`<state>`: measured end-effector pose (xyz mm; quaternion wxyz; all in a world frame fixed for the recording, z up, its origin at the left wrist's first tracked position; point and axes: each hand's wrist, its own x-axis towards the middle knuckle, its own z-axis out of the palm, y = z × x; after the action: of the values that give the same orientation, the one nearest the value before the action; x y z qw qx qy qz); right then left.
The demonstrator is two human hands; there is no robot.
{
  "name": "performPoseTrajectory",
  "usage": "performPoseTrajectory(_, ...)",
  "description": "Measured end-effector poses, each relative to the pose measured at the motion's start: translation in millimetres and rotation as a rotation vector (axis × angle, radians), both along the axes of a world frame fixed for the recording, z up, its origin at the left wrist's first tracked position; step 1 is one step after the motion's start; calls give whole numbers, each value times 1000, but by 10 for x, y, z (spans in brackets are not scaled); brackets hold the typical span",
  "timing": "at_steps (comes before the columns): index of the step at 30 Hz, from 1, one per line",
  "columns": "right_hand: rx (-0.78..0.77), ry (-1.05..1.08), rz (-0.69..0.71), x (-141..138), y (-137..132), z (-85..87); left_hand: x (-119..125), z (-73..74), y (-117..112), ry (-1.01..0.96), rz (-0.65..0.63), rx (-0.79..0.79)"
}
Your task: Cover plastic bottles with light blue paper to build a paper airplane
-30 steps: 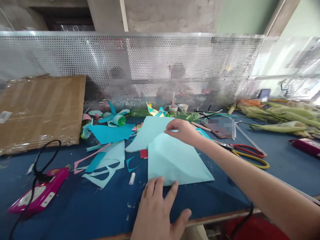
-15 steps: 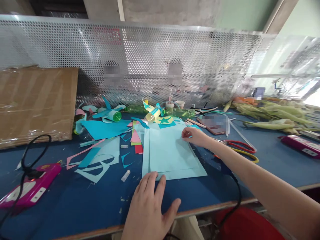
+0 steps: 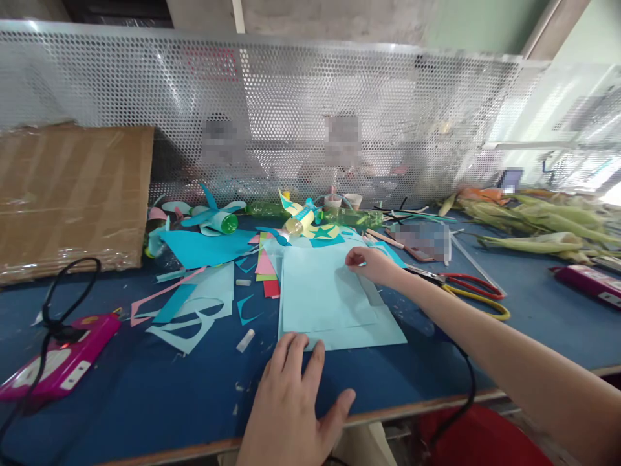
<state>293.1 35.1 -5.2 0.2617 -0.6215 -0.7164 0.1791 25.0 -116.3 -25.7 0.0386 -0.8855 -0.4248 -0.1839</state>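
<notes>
Light blue sheet [image 3: 320, 291] front and centre, lying flat on top of a larger light blue sheet [image 3: 385, 332], out on the dark blue table [image 3: 184, 408], with a strip of the larger one showing along the near side and the right. Down at the near edge, left hand [image 3: 295, 395]: palm down, fingers spread and pointing away, fingertips resting on the paper by its near left corner, thumb swung wide to the right over the tabletop, wrist running off the bottom of the view. Over to the right hand [image 3: 371, 262], coming in on a long diagonal from the lower right: bare forearm stretched forward across the table, wrist nearly straight, fingers curled in, thumb and forefinger close together at the top sheet's right edge, toward the far end. Pinching paper or merely touching? Cannot tell from this angle. Just beyond that forearm, scissors [image 3: 439, 279] with red and yellow handles; off to the left, cut paper scraps [image 3: 191, 338] and a small white piece [image 3: 245, 340] near the left fingers.
</notes>
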Motion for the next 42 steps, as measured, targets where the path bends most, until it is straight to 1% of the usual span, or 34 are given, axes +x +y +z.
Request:
performPoseTrajectory(6,4,-27,-5,-45,-2,9,0,34,-7,19,29,-10)
performPoseTrajectory(9,5,-37,-6,-36,-5,17,9,43,-12,34,40,13)
performPoseTrajectory(13,8,-42,-8,-23,1,24,19,42,-5,10,34,43)
performPoseTrajectory(22,-25,-15,3,-21,-23,64,-3,87,40,104,-5,14)
performPoseTrajectory(27,-44,28,3,31,-46,81,10,97,39,85,6,6)
performPoseTrajectory(31,-47,74,-12,66,-43,38,14,87,42,67,8,-3)
performPoseTrajectory(35,-43,128,-26,78,-28,-41,6,48,38,30,-1,-19)
performPoseTrajectory(37,-38,137,-24,96,-15,-52,5,26,31,14,2,-18)
performPoseTrajectory(39,-15,124,-23,130,18,-19,7,11,23,10,20,-4)
performPoseTrajectory(42,47,56,-37,192,132,111,9,7,13,24,27,17)
